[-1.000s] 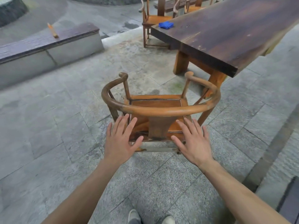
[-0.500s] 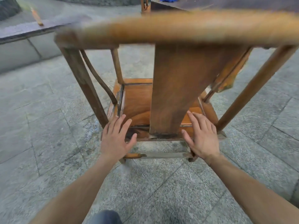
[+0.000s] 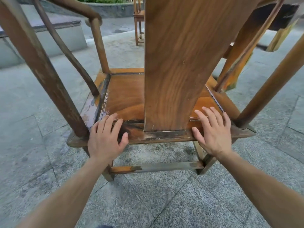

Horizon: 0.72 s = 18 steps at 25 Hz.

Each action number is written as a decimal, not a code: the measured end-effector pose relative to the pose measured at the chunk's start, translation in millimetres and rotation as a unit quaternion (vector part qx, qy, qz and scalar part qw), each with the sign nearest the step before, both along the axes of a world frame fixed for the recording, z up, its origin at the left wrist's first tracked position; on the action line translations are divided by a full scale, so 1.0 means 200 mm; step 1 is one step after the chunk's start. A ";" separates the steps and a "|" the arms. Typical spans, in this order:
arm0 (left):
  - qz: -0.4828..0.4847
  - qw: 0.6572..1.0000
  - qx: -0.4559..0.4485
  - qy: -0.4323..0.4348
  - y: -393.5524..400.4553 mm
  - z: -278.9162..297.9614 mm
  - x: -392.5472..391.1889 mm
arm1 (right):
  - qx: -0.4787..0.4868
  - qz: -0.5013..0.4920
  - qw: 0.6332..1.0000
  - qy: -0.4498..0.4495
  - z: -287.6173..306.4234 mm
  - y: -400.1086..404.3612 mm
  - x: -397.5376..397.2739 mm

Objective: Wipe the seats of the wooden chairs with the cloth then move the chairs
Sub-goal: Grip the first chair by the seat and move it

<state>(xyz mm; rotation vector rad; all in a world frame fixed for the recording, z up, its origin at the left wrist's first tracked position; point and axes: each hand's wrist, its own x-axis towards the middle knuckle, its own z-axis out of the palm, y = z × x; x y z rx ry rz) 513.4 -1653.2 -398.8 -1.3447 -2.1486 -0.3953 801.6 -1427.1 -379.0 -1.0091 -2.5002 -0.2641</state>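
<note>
Grey stone paving outdoors, and you crouched low behind a wooden chair [image 3: 131,96]

Your left hand [image 3: 105,139] and right hand [image 3: 212,132] both lie flat with fingers spread on the back rail of the seat [image 3: 125,94], one on each side of the broad back splat [image 3: 177,63]; neither grip is clenched on anything, the palms only press the wood. Placed like this, low and evenly split, they look set to push or slide the chair rather than lift it. Seat wood shines wet near its left edge. No cloth shows anywhere. Beyond the curved arm posts stands a second chair [image 3: 139,22], with a stone bench [image 3: 49,37] at the left and a dark table [image 3: 279,17] at the upper right
</note>
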 end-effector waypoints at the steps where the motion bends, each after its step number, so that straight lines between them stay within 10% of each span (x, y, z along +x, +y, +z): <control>1: -0.001 1.000 0.010 0.005 0.00 -0.01 -0.01 | 0.011 0.004 1.000 -0.003 0.00 0.01 0.00; 18: -0.063 0.997 0.033 0.038 0.26 -0.05 -0.22 | -0.056 -0.095 0.993 -0.033 -0.01 0.14 -0.13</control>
